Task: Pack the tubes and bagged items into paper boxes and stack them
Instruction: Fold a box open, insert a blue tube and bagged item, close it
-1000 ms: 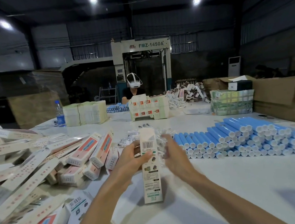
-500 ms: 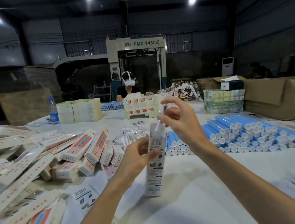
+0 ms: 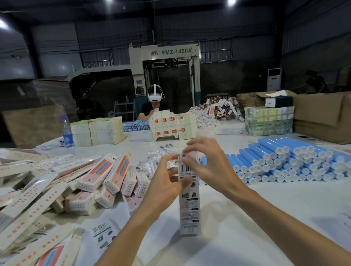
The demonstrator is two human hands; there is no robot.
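A tall white paper box (image 3: 188,205) with a barcode near its top stands upright on the white table (image 3: 257,222). My left hand (image 3: 165,184) grips its upper part from the left. My right hand (image 3: 206,164) is at the box's top, fingertips pinching a small clear bagged item (image 3: 189,154) over the opening. Blue tubes with white caps (image 3: 283,164) lie stacked in rows to the right. More clear bagged items (image 3: 152,164) lie in a heap behind my left hand.
Packed pink-and-white boxes (image 3: 101,185) and flat box blanks (image 3: 14,206) pile up on the left. A water bottle (image 3: 67,132), paper stacks (image 3: 98,131), cardboard cartons (image 3: 332,115) and a person with a headset (image 3: 156,104) sit at the table's far side.
My right hand picked a bagged item from the pile, lifted it, then brought it down to the box top. My left hand kept the box upright.
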